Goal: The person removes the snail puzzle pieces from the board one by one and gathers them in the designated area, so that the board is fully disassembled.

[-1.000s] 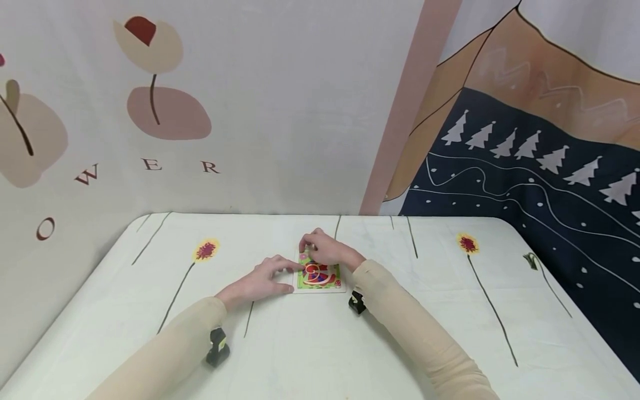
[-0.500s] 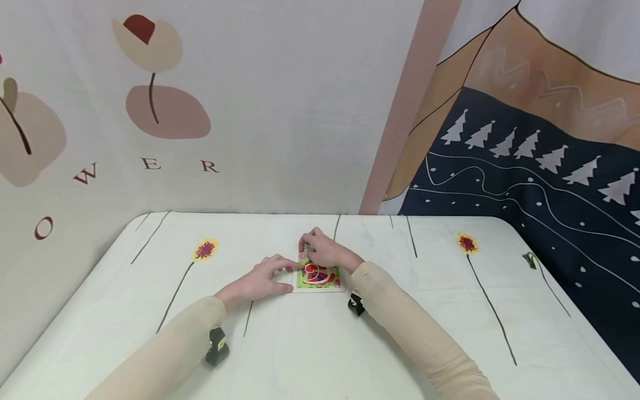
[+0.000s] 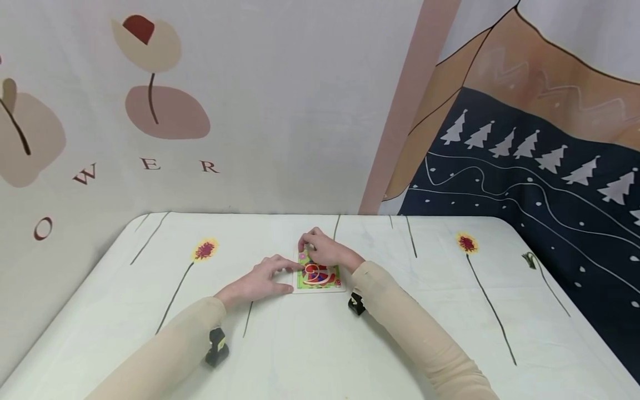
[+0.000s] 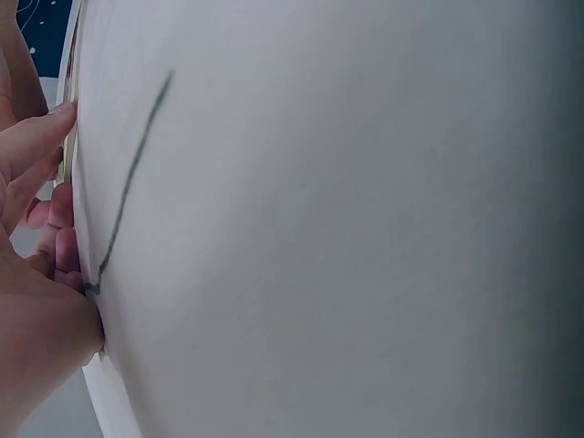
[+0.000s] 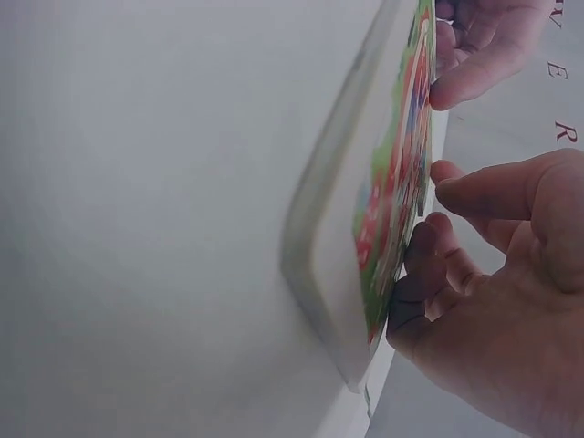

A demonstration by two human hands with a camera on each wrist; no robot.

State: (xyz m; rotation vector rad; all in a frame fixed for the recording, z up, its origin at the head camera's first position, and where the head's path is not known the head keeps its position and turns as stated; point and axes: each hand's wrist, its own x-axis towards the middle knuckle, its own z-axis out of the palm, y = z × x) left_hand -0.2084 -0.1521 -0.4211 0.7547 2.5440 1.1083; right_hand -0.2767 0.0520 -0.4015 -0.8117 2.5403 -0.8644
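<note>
Picture board [image 3: 320, 280] between the left hand [image 3: 257, 282] and the right hand [image 3: 326, 249]

The board lies flat on the white surface [image 3: 305, 344], near the middle of the head view and toward the far edge. It has a pale border and a thick pale side, around a green picture filled with red and blue shapes and pale looping lines.

The left hand comes in from the left, its grip relaxed: the index finger reaches straight to the picture's left side, and the thumb lies at the board's near left corner. The right hand arches over the far part of the board with its fingers bent downward. Whether its grip pinches anything cannot be told, since the fingertips are partly hidden.

Both arms wear beige sleeves, the left sleeve [image 3: 160, 347] and the right sleeve [image 3: 415, 330], and a black device sits at each wrist, one on the left [image 3: 217, 348] and one on the right [image 3: 356, 304].

Printed flowers with long stems mark the surface. Behind it hangs a pale backdrop [image 3: 285, 111] with letters and a tulip, beside a navy panel [image 3: 500, 183] with pale trees.
</note>
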